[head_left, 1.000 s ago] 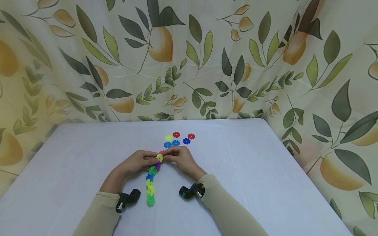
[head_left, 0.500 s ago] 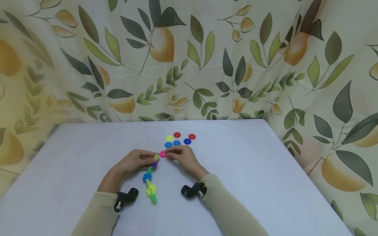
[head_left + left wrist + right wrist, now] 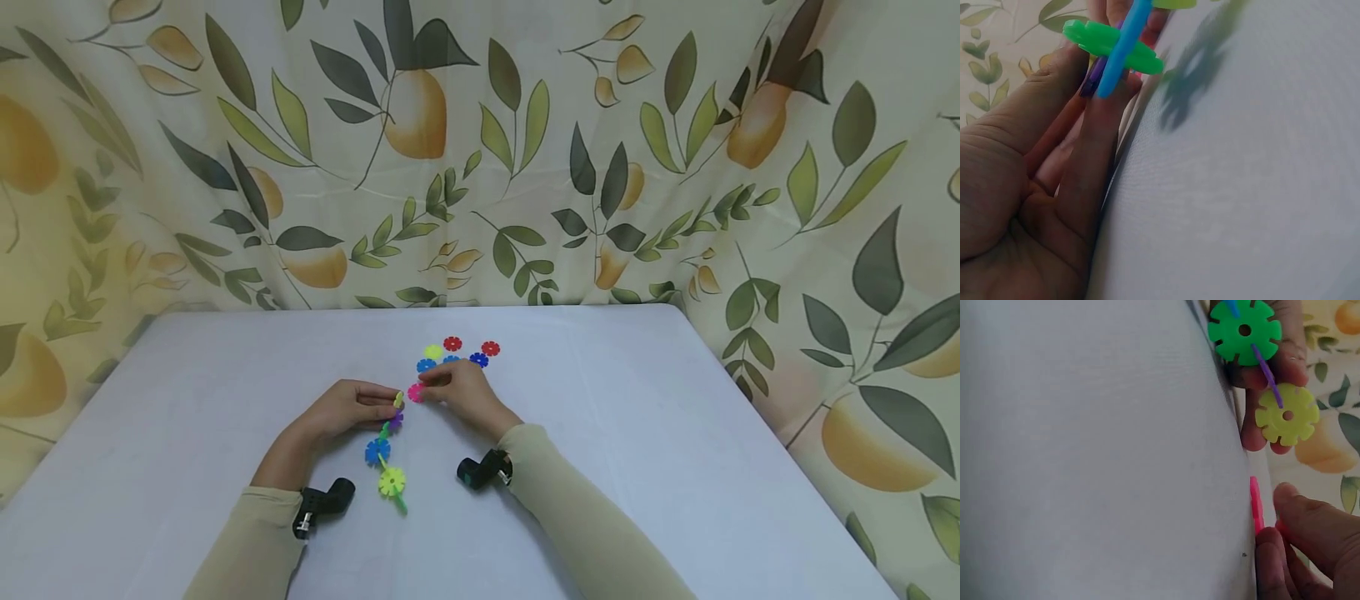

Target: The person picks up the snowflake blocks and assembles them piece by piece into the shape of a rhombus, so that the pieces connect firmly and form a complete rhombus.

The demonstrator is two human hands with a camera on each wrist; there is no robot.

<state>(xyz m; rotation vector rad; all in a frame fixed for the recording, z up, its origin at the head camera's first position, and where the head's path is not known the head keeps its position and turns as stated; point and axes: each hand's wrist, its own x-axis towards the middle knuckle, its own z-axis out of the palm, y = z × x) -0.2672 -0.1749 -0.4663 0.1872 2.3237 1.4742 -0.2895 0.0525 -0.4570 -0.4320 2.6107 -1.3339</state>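
My left hand [image 3: 352, 410] pinches the far end of a chain of slotted, interlocking plastic discs. A yellow disc [image 3: 1287, 415] tops that end, joined to a purple one [image 3: 1267, 376] and a green one [image 3: 1245, 331]. Towards me the chain continues through a blue disc [image 3: 377, 452] and a yellow disc [image 3: 392, 482] to a green one. Just right of the chain's far end, a pink disc [image 3: 416, 392] lies on the table. My right hand [image 3: 468, 396] touches it at the fingertips; thumb and fingers look apart in the right wrist view.
Beyond my right hand lie loose discs: two red, including one red disc [image 3: 452, 343], a yellow disc [image 3: 433, 352] and several blue, partly covered by the hand. A white cloth covers the table [image 3: 637, 433]. A leaf-and-fruit patterned curtain [image 3: 480, 150] hangs behind.
The hands have parted: my right hand has left the chain's far end for the pink disc and shifted slightly away from me. The chain has twisted in my left hand, its discs turned.
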